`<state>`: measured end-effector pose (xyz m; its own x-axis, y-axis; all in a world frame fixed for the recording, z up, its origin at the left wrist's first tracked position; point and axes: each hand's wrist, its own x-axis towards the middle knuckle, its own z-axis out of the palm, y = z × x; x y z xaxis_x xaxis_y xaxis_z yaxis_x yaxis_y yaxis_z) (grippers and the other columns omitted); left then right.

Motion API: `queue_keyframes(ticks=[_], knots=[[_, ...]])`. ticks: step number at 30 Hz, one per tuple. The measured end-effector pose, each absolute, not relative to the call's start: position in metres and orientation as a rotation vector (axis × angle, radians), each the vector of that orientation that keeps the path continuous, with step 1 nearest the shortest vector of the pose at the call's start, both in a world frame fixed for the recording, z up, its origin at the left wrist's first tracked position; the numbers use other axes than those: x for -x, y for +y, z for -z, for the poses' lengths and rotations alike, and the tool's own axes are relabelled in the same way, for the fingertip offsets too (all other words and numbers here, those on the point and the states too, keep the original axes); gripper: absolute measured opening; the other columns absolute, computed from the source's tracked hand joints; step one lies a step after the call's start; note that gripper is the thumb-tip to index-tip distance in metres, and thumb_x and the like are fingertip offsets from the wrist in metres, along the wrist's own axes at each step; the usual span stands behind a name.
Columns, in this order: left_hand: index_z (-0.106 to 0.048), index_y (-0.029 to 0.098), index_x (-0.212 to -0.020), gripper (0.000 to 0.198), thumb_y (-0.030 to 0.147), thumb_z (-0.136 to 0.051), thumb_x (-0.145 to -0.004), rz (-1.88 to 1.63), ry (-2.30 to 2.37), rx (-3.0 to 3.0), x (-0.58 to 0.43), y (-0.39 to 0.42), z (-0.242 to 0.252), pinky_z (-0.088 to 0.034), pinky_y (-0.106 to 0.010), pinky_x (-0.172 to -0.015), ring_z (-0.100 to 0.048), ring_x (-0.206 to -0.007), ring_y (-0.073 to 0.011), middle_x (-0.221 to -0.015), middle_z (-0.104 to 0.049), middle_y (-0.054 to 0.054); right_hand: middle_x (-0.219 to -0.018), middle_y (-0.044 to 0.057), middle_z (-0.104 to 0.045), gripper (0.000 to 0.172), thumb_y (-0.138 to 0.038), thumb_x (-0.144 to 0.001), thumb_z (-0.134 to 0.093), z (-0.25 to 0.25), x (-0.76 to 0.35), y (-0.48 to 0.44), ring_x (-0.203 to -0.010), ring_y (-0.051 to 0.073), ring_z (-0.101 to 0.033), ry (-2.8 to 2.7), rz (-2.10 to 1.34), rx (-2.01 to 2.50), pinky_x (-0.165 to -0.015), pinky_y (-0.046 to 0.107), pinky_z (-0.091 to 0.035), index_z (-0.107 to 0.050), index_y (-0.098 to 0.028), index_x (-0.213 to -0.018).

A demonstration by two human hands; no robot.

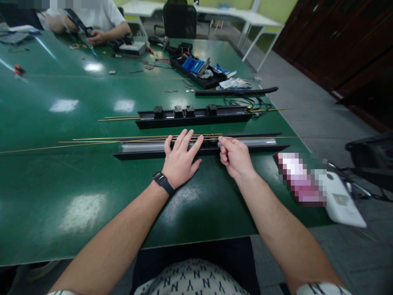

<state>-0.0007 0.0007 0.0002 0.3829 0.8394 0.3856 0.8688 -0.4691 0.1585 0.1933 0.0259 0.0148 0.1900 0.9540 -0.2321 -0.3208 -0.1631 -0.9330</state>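
A long black track rail [144, 149] with a silvery inner strip lies across the green table in front of me. Several thin brass rods [92, 140] lie along its far side and stick out to the left. My left hand [181, 157], with a black watch at the wrist, lies flat on the rail with fingers spread over the rods. My right hand [235, 155] is closed in a pinch on the end of one brass rod at the rail's top edge. A second black rail [196, 116] with several small black blocks on it lies farther back.
A black tray [196, 73] with blue parts, white cloths and cables sits at the back right. A third black strip [236, 91] lies near the right edge. A white device [340, 200] overhangs the table's right corner. Another person [92, 24] works at the far left end.
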Motion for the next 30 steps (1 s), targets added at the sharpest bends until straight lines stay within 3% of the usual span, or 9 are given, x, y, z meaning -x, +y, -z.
queue_keyframes(ticks=[30], knots=[[-0.042, 0.027, -0.162, 0.071, 0.042, -0.065, -0.096, 0.651, -1.571, 2.551, 0.0005, 0.0008, 0.0027, -0.012, -0.061, -0.128, -0.031, -0.160, -0.0344, -0.171, -0.038, -0.016, -0.050, -0.007, -0.054, 0.026, -0.032, -0.081, -0.084, -0.0113, -0.1932, 0.0263, -0.031, 0.005, -0.039, -0.705, -1.314, 1.226, -0.027, 0.016, -0.022, -0.063, -0.017, -0.083]])
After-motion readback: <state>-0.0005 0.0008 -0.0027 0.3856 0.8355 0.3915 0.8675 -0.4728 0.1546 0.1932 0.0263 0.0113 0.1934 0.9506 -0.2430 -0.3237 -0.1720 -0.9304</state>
